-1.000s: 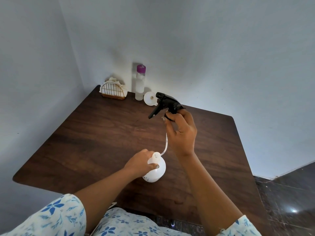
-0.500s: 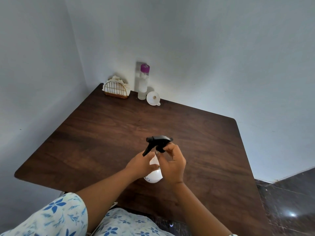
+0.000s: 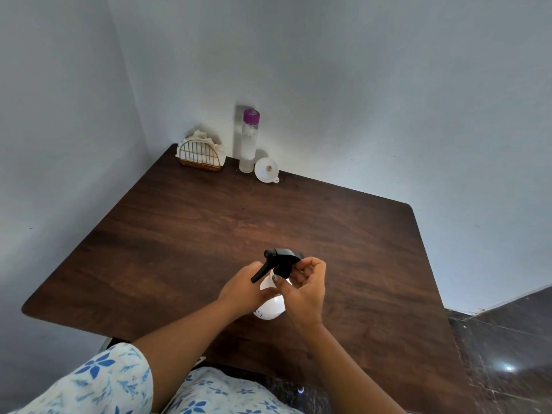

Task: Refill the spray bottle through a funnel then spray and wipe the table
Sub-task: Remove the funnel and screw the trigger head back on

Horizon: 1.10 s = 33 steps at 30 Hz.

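Head view: your left hand (image 3: pixel 245 291) wraps its grip round the white body of the spray bottle (image 3: pixel 268 310), which stands on the dark wooden counter (image 3: pixel 343 228) near its front edge, just ahead of you. Your right hand (image 3: pixel 306 289) has a closed pinching grip, thumb and curled fingers on the collar of the black trigger head (image 3: pixel 282 261). That head sits over the bottle's neck with its lever slanting down to the left, across your left knuckles. Both hands hide the neck, so you cannot tell whether the head is screwed on or only resting there.

Well apart from the bottle, at the far edge of the counter against the wall, three things stand in a row. A gold wire napkin holder (image 3: pixel 201 156) with pale napkins sits in the corner. A tall clear bottle (image 3: pixel 248 144) with a purple cap stands upright to its right. The white funnel (image 3: pixel 266 169) lies just beside that bottle's base, its mouth tipped towards you.

Floral sleeves (image 3: pixel 98 380) show at the bottom of the frame, and dark tiled floor (image 3: pixel 507 354) lies off the counter's right side.
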Motion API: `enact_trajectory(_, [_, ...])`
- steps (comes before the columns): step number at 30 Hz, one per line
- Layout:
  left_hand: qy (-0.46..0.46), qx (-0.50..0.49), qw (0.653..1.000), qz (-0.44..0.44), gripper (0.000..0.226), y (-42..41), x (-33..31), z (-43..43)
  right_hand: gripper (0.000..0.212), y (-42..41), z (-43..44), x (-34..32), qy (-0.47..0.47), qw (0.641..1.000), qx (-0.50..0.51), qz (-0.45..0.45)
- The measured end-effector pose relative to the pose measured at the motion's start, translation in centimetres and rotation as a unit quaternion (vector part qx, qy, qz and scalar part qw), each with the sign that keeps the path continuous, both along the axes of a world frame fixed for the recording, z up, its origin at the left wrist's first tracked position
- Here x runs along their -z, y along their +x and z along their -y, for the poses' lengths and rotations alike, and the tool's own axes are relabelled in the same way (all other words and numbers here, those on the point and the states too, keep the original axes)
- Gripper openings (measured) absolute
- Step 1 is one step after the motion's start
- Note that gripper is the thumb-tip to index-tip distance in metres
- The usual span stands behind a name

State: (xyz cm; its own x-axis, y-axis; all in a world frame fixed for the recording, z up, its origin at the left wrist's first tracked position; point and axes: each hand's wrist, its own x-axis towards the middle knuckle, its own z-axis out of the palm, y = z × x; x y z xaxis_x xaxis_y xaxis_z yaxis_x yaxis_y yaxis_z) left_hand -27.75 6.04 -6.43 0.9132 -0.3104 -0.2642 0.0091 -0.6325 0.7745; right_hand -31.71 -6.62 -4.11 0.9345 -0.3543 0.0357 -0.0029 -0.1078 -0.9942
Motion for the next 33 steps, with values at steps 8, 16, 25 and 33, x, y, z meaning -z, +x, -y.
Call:
enact_trajectory(8, [-0.002,0.003,1.000,0.006,0.044,-0.3,0.5,-0.5,0.063,0.1,-0.6,-0.3,-0.037,0.999,0.001,-0.031])
enact_trajectory(16, [-0.022,0.023,0.999,-0.010,0.036,-0.6,1.1,-0.5,0.035,0.5,-0.3,0.7,-0.085,0.994,-0.024,-0.062])
enact_trajectory(25, [0.011,0.060,0.998,-0.013,0.032,-1.2,1.8,-0.3,0.032,0.4,-0.7,0.8,-0.014,0.998,-0.024,-0.059])
enact_trajectory(33, [0.010,0.065,0.998,-0.022,0.041,-1.0,1.5,-0.4,0.038,1.0,-1.8,0.2,-0.080,0.994,0.019,-0.068])
